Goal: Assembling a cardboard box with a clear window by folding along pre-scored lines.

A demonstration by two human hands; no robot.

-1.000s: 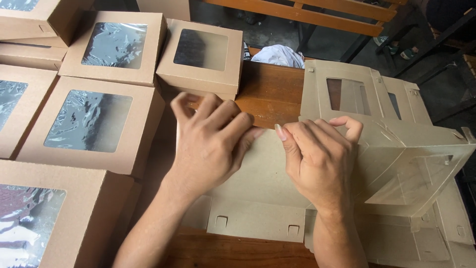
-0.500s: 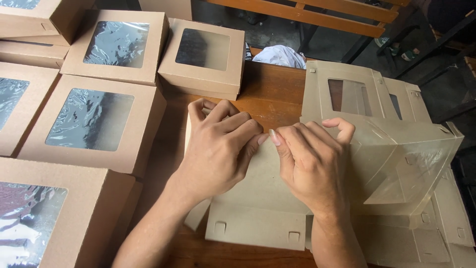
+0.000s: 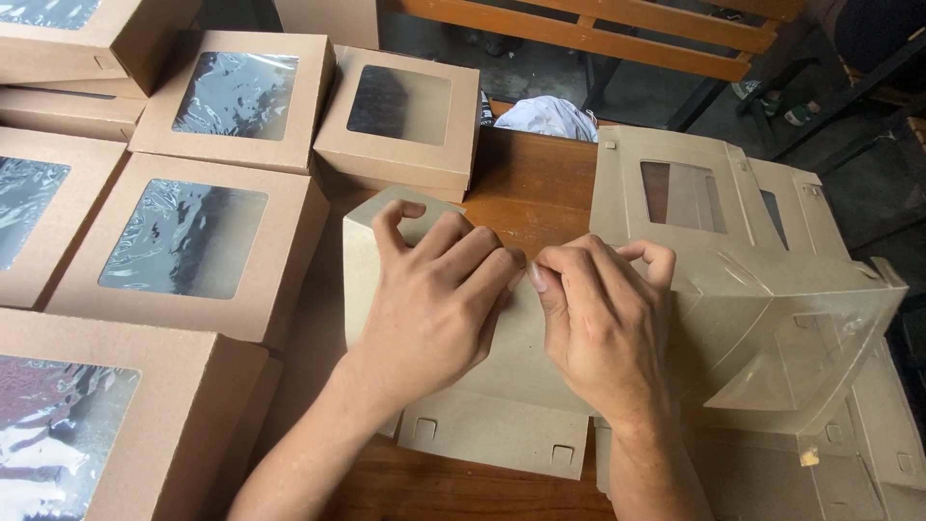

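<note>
Now left hand [image 3: 434, 299], right hand [image 3: 598, 328] pressing box blank [image 3: 511, 386].

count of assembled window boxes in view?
7, all left: bottom-left, middle, left edge, upper middle, beside it, top-left, one under it. More may be cropped.

Packing workshop: stacked windowed cardboard boxes [image 3: 188, 236]
</note>
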